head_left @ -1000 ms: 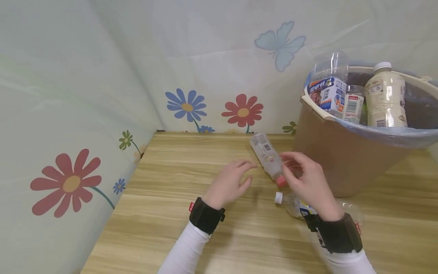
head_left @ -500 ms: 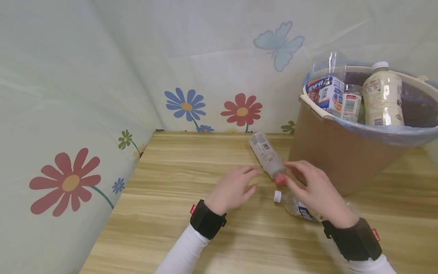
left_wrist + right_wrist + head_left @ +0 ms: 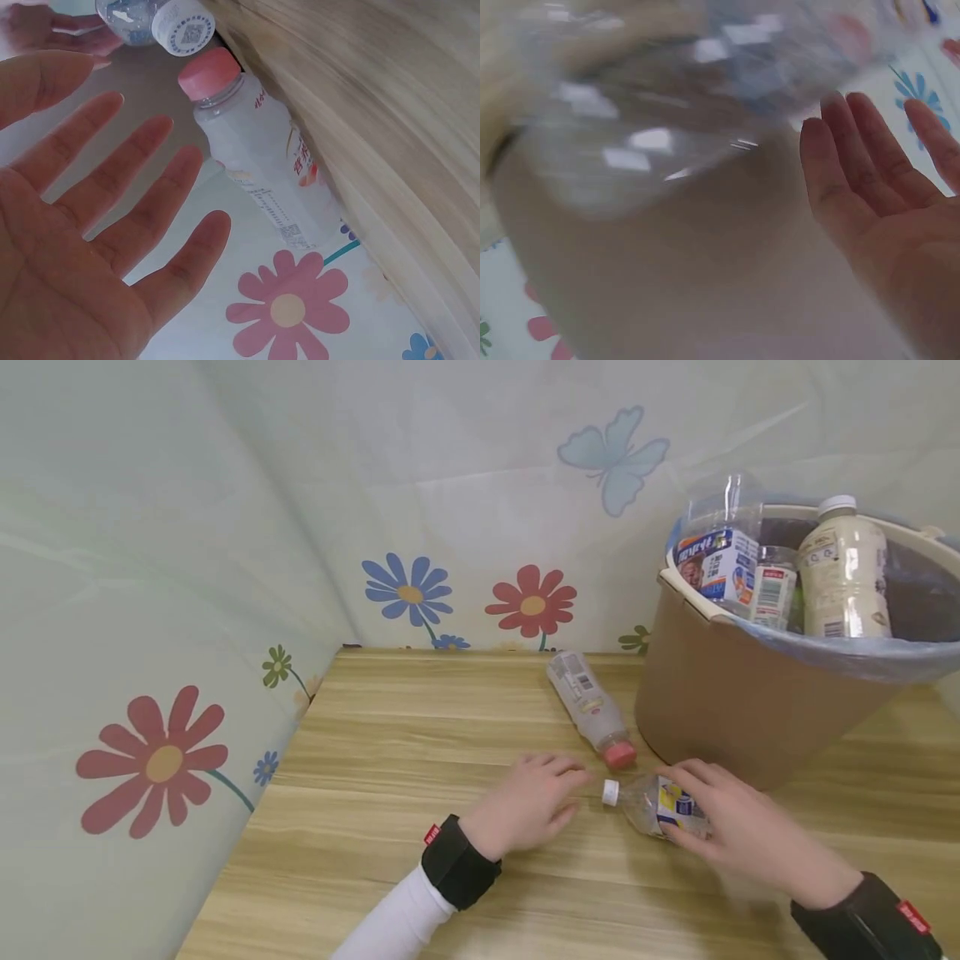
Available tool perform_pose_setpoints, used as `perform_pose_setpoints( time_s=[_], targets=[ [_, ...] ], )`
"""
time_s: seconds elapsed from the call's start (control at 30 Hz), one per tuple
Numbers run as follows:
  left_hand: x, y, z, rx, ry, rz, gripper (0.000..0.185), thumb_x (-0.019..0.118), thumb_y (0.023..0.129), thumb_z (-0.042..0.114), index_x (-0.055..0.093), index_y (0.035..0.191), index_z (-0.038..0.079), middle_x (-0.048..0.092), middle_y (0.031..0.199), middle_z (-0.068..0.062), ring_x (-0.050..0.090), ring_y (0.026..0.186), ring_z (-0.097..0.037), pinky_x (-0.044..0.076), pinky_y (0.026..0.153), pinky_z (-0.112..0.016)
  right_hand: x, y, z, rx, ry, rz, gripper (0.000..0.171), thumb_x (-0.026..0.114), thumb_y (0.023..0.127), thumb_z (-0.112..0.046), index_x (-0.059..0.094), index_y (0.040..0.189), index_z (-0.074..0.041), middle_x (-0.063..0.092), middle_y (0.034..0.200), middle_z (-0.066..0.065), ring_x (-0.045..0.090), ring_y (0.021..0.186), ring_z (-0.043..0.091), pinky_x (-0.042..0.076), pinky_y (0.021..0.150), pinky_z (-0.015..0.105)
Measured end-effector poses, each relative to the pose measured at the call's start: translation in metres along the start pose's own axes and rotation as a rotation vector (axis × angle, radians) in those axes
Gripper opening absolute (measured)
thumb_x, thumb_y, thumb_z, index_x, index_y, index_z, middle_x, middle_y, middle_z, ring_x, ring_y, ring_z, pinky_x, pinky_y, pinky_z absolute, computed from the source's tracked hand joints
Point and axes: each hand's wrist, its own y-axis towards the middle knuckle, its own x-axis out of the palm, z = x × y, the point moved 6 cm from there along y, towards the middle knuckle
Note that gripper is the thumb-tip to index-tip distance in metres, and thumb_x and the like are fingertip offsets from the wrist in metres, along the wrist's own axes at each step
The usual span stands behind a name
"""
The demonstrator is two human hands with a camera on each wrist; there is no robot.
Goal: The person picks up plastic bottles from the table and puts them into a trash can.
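A clear plastic bottle (image 3: 637, 806) with a white cap and a blue and yellow label lies on its side on the table. My right hand (image 3: 750, 827) is over its label, thumb on the near side and fingers on the far side. In the right wrist view those fingers (image 3: 870, 165) look straight beside the blurred bottle; contact is unclear. My left hand (image 3: 525, 802) hovers left of the white cap, holding nothing, its fingers spread in the left wrist view. Beyond it lies a whitish bottle (image 3: 588, 702) with a pinkish-red cap (image 3: 210, 73).
A tall brown bin (image 3: 750, 710) with a bluish liner stands at the right. Inside are a clear labelled bottle (image 3: 720, 560), a smaller labelled bottle (image 3: 772, 593) and a large cream bottle (image 3: 843, 577). A flower-printed sheet (image 3: 450, 485) hangs behind the wooden table (image 3: 405, 727).
My right hand has moved from beside the red-capped bottle, nearer and rightward, onto the clear bottle. My left hand has come slightly nearer and to the right. Both bottles stay about where they were.
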Motion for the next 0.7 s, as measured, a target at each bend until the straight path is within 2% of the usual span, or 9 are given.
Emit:
perform_pose_setpoints(
  time_s=[0.23, 0.47, 0.6, 0.7],
  targets=[
    [0.004, -0.005, 0.005, 0.025, -0.014, 0.015, 0.039, 0.06, 0.101, 0.029, 0.059, 0.139, 0.021, 0.063, 0.139, 0.002, 0.059, 0.131, -0.021, 0.05, 0.108, -0.042, 0.011, -0.019, 0.015, -0.048, -0.05, 0.068, 0.081, 0.093, 0.063, -0.027, 0.059, 0.134, -0.007, 0.065, 0.114, 0.01, 0.066, 0.098, 0.03, 0.055, 0.075, 0.049],
    [0.006, -0.008, 0.005, 0.029, -0.017, 0.028, 0.038, 0.061, 0.1, 0.03, 0.06, 0.138, 0.022, 0.064, 0.138, 0.003, 0.06, 0.129, -0.018, 0.051, 0.107, -0.04, 0.017, -0.027, 0.023, -0.045, -0.062, 0.061, 0.089, 0.094, 0.061, -0.03, 0.056, 0.14, -0.013, 0.065, 0.113, 0.011, 0.066, 0.094, 0.028, 0.056, 0.072, 0.048],
    [0.007, -0.01, 0.004, 0.019, -0.033, 0.024, 0.038, 0.061, 0.1, 0.03, 0.06, 0.138, 0.023, 0.063, 0.139, 0.003, 0.059, 0.131, -0.018, 0.05, 0.109, -0.04, 0.021, -0.031, 0.025, -0.046, -0.065, 0.032, 0.097, 0.094, 0.058, -0.032, 0.052, 0.144, -0.016, 0.066, 0.11, 0.01, 0.065, 0.09, 0.024, 0.056, 0.068, 0.043],
    [0.009, -0.012, 0.003, 0.018, -0.038, 0.025, 0.039, 0.061, 0.1, 0.03, 0.06, 0.138, 0.023, 0.063, 0.14, 0.002, 0.058, 0.132, -0.018, 0.048, 0.112, -0.039, 0.023, -0.033, 0.024, -0.058, -0.067, 0.041, 0.099, 0.094, 0.058, -0.032, 0.051, 0.145, -0.018, 0.066, 0.106, 0.004, 0.063, 0.084, 0.015, 0.053, 0.062, 0.032]
  ],
)
